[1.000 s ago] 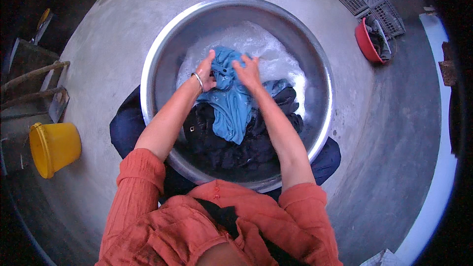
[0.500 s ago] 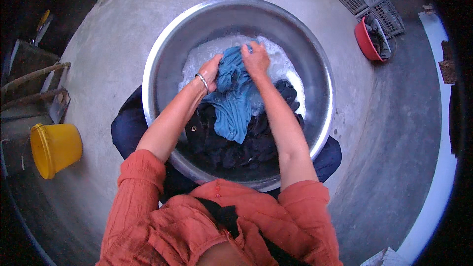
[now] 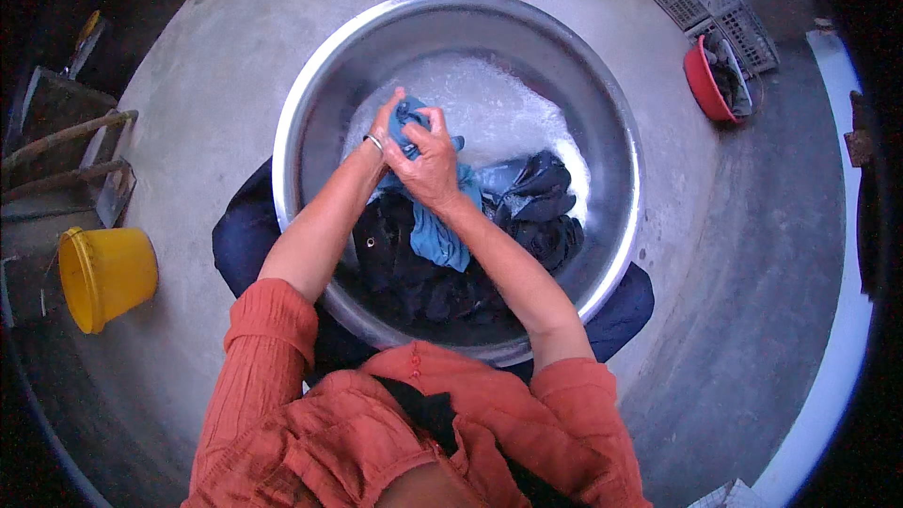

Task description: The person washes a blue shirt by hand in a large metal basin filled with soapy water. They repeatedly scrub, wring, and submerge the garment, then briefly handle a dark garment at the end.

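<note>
Head view: well left of the fingers, a yellow bucket (image 3: 105, 275) stands on the concrete floor (image 3: 216, 85). The left hand (image 3: 384, 128) and right hand (image 3: 428, 162) meet over the metal basin (image 3: 616, 132), fingers (image 3: 420, 122) closed on a bunched blue cloth (image 3: 437, 230), gripped from both sides as for scrubbing. Dark garments (image 3: 536, 202) soak just right of them; a red basin (image 3: 707, 87) sits well apart.

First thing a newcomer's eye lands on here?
The big metal basin at centre, holding foamy water and dark clothes. Over it, the left hand and right hand press together, each in a closed grip on a blue cloth. A yellow bucket sits far left, a red tub upper right.
</note>
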{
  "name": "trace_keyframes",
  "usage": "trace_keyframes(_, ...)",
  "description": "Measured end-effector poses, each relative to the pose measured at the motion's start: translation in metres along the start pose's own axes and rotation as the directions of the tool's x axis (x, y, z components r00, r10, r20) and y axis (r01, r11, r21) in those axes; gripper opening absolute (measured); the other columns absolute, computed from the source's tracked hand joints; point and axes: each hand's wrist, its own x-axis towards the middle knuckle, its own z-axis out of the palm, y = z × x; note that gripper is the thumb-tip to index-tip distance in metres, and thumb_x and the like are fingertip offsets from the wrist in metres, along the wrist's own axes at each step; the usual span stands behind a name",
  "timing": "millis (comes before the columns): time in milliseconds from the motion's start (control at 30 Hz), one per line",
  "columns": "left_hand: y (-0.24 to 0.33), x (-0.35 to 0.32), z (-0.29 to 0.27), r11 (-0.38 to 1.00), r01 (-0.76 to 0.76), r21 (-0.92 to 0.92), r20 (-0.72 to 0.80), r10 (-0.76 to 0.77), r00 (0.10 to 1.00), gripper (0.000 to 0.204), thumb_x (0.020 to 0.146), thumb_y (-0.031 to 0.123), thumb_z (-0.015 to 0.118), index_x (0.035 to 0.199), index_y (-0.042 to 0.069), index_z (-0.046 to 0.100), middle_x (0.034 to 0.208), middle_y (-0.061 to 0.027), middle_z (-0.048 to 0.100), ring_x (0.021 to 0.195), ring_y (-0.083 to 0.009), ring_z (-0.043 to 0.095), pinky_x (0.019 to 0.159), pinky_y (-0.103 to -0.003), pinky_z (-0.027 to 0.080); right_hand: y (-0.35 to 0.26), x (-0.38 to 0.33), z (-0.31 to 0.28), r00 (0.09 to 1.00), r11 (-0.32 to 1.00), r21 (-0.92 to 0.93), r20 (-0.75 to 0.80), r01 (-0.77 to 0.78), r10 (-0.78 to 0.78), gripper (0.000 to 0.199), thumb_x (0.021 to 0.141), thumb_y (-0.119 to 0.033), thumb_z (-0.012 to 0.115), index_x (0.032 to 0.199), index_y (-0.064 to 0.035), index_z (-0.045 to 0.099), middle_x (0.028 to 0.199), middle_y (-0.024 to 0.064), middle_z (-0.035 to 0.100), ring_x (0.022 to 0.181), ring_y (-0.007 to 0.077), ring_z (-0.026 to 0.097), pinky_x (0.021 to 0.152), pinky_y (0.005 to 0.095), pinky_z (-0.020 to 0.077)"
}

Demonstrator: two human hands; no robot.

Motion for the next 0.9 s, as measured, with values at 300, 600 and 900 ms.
trace_keyframes(300,-0.004,-0.048,0.086,0.924,-0.059,0.377,-0.141,0.121,0.983,0.028,0.081,0.035,0.049,0.081,0.008,0.055,0.075,-0.0042,0.058,0.063,-0.0153,0.052,0.059,-0.032,0.045,0.095,0.041,-0.044,0.942,0.938,-0.223,-0.269,-0.264,0.201,0.027,0.079,-0.024,0.057,0.065,-0.0009,0.053,0.07,0.0168,0.056,0.061,0.0371,0.051,0.056,0.0411,0.041)
trace_keyframes(600,0.009,-0.055,0.077,-0.256,-0.593,0.764,0.646,0.292,0.705,0.057,0.056,0.033,0.075,0.103,0.006,0.055,0.112,-0.0196,0.049,0.101,-0.0302,0.05,0.084,-0.038,0.04,0.026,0.02,-0.086,0.946,0.951,0.207,0.276,-0.231,0.17,0.036,0.071,-0.019,0.067,0.098,-0.0064,0.048,0.091,0.0058,0.054,0.084,0.0164,0.051,0.077,0.0304,0.0411)
trace_keyframes(900,0.033,-0.08,0.097,-0.068,-0.34,0.938,0.346,0.118,0.931,0.034,0.059,0.032,0.075,0.067,0.001,0.063,0.059,-0.0069,0.058,0.054,-0.0149,0.053,0.053,-0.029,0.042,0.042,-0.009,-0.095,0.609,0.853,-0.015,0.693,-0.522,0.385,0.041,0.063,-0.012,0.074,0.098,-0.0017,0.055,0.092,0.004,0.057,0.086,0.0132,0.051,0.079,0.0288,0.0402)
